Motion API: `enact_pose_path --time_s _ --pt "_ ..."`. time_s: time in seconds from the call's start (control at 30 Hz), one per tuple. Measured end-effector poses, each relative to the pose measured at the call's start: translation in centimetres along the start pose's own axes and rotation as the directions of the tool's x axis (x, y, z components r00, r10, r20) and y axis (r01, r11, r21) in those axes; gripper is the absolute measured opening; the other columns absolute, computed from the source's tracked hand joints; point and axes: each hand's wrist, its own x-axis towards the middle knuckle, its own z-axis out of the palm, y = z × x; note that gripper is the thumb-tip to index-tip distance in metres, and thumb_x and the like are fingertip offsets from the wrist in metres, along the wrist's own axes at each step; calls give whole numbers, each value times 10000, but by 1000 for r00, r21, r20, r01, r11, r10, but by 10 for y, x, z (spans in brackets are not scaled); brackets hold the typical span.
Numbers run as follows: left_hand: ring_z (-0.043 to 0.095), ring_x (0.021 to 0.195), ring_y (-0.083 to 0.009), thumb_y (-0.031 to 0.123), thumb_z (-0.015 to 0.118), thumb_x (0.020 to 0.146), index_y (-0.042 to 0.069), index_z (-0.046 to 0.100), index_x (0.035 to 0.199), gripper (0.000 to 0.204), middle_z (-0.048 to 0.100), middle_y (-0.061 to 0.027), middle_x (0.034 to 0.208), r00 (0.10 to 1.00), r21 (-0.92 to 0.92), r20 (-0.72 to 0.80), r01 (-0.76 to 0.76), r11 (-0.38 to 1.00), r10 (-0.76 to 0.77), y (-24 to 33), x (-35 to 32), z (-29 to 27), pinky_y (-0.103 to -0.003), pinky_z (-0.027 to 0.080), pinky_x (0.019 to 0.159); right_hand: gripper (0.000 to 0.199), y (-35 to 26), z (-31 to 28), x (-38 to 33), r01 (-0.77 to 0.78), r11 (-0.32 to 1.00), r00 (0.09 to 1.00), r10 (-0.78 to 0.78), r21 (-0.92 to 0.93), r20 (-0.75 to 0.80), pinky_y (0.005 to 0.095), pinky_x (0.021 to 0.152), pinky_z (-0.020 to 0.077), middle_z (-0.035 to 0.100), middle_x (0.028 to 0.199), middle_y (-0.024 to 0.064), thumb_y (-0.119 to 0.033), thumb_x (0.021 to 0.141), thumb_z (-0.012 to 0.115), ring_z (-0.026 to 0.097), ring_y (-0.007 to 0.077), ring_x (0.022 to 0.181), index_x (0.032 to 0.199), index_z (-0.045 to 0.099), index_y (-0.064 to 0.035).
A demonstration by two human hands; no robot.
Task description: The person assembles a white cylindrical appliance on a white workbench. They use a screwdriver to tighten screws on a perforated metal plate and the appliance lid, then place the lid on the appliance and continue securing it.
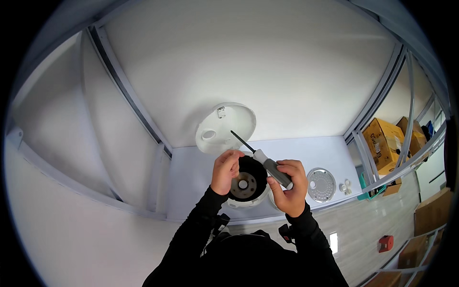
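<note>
Mid-frame, the right hand (290, 191) grips the screwdriver (260, 156) by its handle, likely to free the tip; the left hand (224, 172) curls, hold unclear.

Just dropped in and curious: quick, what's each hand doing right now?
Left hand: fingers curled; whether it holds anything small cannot be told.
Right hand: closed, holding a grey-handled screwdriver.

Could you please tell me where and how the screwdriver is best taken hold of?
Probably grip the screwdriver by its grey handle, from the right: the handle's thick end points right and back, where the right hand holds it; the thin shaft angles forward-left.
</note>
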Motion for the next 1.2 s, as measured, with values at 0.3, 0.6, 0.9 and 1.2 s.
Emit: enact_pose_path --time_s 0.3,0.6,0.9,1.2 --pt "345 558 -16 268 654 1033 -34 703 1172 336 455 84 674 996 83 48 -75 994 71 15 16 -12 -220 259 507 380 -1 42 11 -20 999 999 19 -27 -28 404 837 531 640 1124 213 -70 843 809 649 364 978 1149 594 -5" --pt "384 594 -17 204 714 992 -34 729 1080 255 502 75 698 985 119 161 -87 989 67 19 38 -17 -225 282 524 383 1 66 14 -32 994 998 26 -105 -57 403 827 535 637 1126 219 -70 839 817 652 363 979 1139 588 -6" --pt "428 613 -30 212 746 965 -30 700 974 246 515 67 706 968 100 236 -112 989 86 16 48 -29 -225 328 552 371 -3 74 13 -47 988 995 34 -146 -90 393 816 541 646 1111 214 -60 830 815 663 358 951 1122 592 -10" --pt "449 618 -31 206 750 963 -35 689 994 250 536 59 716 967 76 245 -91 993 70 18 52 -32 -217 348 556 374 -7 79 15 -103 982 991 87 -157 -106 381 815 545 657 1084 196 -67 829 822 670 332 939 1119 593 -9"
